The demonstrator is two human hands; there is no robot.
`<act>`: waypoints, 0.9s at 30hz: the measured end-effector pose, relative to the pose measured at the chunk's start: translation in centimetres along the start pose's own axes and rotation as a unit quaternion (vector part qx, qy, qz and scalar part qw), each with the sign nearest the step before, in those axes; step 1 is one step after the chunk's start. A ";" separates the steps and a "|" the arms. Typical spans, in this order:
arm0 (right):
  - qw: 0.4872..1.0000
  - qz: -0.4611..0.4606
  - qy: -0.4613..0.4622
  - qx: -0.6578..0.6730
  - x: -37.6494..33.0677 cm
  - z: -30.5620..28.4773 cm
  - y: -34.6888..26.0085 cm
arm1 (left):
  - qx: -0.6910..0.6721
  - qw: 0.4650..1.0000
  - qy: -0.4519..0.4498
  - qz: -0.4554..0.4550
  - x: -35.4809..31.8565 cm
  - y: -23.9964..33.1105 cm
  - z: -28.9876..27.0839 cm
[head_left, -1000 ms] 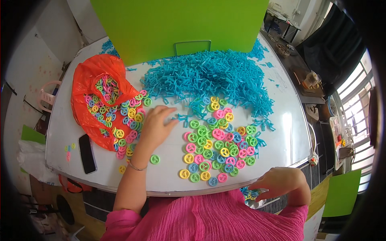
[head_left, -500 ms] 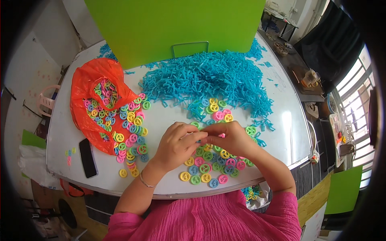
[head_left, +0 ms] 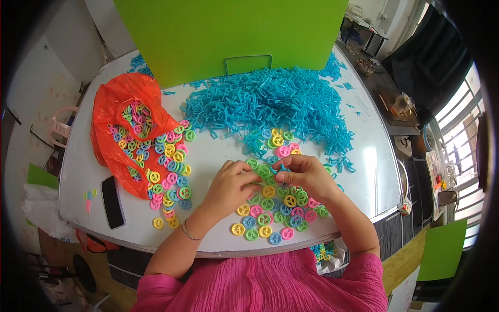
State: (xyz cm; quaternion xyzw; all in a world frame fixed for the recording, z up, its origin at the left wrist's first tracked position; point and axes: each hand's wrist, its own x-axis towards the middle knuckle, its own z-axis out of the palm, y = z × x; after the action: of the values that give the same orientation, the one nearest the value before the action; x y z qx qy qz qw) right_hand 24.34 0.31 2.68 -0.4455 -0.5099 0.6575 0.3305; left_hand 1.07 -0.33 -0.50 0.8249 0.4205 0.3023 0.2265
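My left hand point(head_left: 228, 186) and my right hand point(head_left: 305, 174) meet fingertip to fingertip over the white table point(head_left: 218, 148). The left fingers pinch a small green ring point(head_left: 263, 170). The right thumb and forefinger are closed on a short blue stick point(head_left: 281, 167) held against that ring. Under and in front of both hands lies a spread of small rings point(head_left: 270, 221) in pink, yellow, green and blue. A big heap of blue sticks point(head_left: 270, 104) lies just beyond the hands.
An orange plastic bag point(head_left: 112, 112) at the left spills more coloured rings point(head_left: 169, 171) toward the middle. A black phone point(head_left: 112, 202) lies near the front left edge. A green board point(head_left: 228, 36) with a metal handle point(head_left: 248, 58) stands at the back.
My left hand came back from the rings beside the bag to the middle. My right hand rose from below the table's edge and joined it; both now pinch small pieces together.
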 end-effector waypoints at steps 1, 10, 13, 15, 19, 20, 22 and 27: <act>1.000 0.000 -0.001 0.001 -0.1 0.3 0.1 | -0.056 0.997 0.022 -0.039 -0.1 -0.2 0.2; 0.989 -0.108 0.097 -0.038 -0.7 3.2 1.3 | -0.542 0.805 0.086 -0.225 -0.3 1.3 0.5; 0.985 -0.117 0.101 -0.077 -0.9 3.4 1.2 | -0.532 0.812 0.111 -0.213 -0.6 1.8 0.4; 0.979 -0.136 0.117 -0.095 -0.9 3.5 1.6 | -0.521 0.823 0.120 -0.193 -0.9 2.0 0.4; 0.980 -0.155 0.103 -0.069 -1.1 4.0 1.6 | -0.501 0.834 0.142 -0.181 -1.0 2.6 0.4; 0.958 -0.207 0.102 -0.169 -1.2 4.1 1.5 | -0.501 0.834 0.142 -0.181 -0.9 2.6 0.4; 0.924 -0.257 0.099 -0.267 -1.5 4.2 1.1 | -0.498 0.839 0.140 -0.170 -1.0 2.6 0.4; 0.868 -0.336 0.114 -0.347 -1.7 3.9 0.5 | -0.504 0.838 0.125 -0.168 -1.2 2.5 0.3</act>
State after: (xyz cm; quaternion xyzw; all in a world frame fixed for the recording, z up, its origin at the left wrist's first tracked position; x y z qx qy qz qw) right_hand 21.37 -2.82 2.99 -0.4049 -0.7829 0.2326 0.4113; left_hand 2.17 -2.72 0.47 0.4683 0.3671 0.5304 0.6038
